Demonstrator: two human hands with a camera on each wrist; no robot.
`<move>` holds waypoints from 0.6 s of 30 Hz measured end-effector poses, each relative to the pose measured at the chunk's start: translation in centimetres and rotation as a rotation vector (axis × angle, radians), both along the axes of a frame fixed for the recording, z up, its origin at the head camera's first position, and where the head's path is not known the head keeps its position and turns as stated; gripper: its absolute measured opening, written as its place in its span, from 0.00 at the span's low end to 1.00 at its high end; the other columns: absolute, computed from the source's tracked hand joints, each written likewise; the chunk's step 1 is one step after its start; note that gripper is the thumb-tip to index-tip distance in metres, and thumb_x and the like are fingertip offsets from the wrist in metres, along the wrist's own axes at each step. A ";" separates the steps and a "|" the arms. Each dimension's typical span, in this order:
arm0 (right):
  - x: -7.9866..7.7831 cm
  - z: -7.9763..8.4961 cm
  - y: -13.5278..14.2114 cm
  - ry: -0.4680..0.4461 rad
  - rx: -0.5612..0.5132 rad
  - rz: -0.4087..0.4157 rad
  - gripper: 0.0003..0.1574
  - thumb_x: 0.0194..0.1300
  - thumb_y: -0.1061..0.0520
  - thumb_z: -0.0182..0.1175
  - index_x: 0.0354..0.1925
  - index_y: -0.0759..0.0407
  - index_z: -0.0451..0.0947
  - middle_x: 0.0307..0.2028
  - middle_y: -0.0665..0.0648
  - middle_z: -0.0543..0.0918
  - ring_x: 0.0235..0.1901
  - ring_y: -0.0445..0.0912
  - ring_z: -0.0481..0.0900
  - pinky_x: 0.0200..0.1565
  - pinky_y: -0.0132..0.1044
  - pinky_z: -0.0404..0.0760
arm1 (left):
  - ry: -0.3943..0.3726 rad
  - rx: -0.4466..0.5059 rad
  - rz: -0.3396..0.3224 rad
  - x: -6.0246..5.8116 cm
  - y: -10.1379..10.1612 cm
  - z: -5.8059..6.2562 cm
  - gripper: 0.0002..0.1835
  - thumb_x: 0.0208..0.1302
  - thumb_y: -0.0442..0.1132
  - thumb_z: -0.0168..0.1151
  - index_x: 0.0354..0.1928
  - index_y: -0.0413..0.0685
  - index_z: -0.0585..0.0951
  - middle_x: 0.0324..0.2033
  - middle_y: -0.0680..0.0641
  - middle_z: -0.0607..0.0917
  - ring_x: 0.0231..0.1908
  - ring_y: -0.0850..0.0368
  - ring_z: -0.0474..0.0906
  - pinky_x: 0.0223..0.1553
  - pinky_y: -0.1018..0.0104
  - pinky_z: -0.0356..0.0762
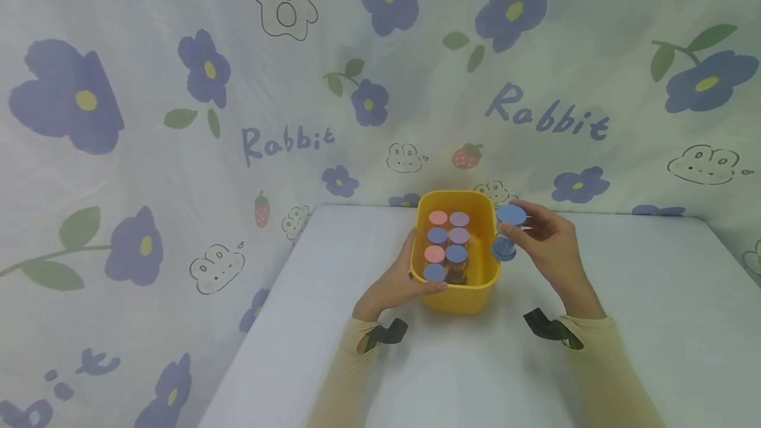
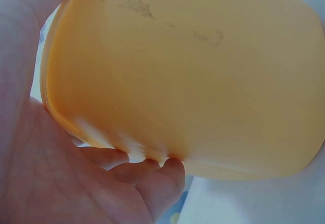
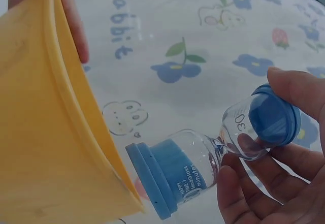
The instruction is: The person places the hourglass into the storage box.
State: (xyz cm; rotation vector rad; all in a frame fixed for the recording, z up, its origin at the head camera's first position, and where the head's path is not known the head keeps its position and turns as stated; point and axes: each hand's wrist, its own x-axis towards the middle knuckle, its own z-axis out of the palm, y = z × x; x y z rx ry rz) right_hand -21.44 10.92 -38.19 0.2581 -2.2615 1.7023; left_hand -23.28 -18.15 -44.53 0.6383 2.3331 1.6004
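A yellow plastic bin [image 1: 458, 300] stands on the white table, its side filling much of the left wrist view. My left hand [image 1: 397, 281] grips its left side, thumb over the near rim and fingers along the outer wall. Just off the bin's right rim, my right hand [image 1: 553, 243] holds a sand timer [image 3: 185, 158] with blue caps and blue sand. Thumb and fingers pinch it by the upper cap and waist, and it tilts with its lower end toward the bin. Inside the bin, several sand timers [image 1: 438, 218] stand upright in two columns, with pink, purple and blue caps.
Behind the white table [image 1: 333, 249] hangs a curtain [image 1: 428, 84] printed with blue flowers, rabbits and the word Rabbit. The bin sits near the table's back edge. Along the right inside of the bin, its bare floor [image 1: 480, 263] shows.
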 end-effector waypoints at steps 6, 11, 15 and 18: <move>0.1 -0.4 -1.2 -0.001 0.004 0.086 0.30 0.69 0.54 0.68 0.67 0.57 0.76 0.50 0.35 0.79 0.44 0.29 0.82 0.48 0.19 0.82 | -0.012 -0.009 0.012 0.1 0.0 0.0 0.61 0.58 0.48 0.76 0.82 0.63 0.41 0.76 0.50 0.62 0.71 0.56 0.67 0.75 0.43 0.68; 0.2 -0.5 -1.9 -0.013 0.005 0.108 0.31 0.69 0.54 0.69 0.67 0.57 0.76 0.51 0.39 0.80 0.43 0.31 0.83 0.48 0.20 0.83 | -0.014 -0.014 0.008 0.1 0.0 0.0 0.62 0.58 0.50 0.77 0.82 0.63 0.40 0.77 0.49 0.61 0.72 0.55 0.66 0.75 0.43 0.67; 0.3 -0.6 -2.4 -0.008 0.009 0.116 0.31 0.68 0.56 0.69 0.67 0.59 0.76 0.53 0.50 0.82 0.44 0.32 0.83 0.47 0.20 0.83 | -0.006 -0.011 0.002 0.1 0.0 0.1 0.63 0.57 0.52 0.77 0.82 0.63 0.40 0.77 0.49 0.61 0.72 0.56 0.66 0.75 0.44 0.68; 0.3 -0.7 -2.8 -0.007 0.004 0.145 0.31 0.68 0.57 0.70 0.66 0.61 0.76 0.55 0.59 0.82 0.45 0.31 0.82 0.49 0.20 0.83 | -0.004 -0.009 -0.002 0.0 0.0 0.1 0.63 0.57 0.53 0.77 0.82 0.62 0.40 0.77 0.49 0.62 0.71 0.56 0.66 0.74 0.45 0.69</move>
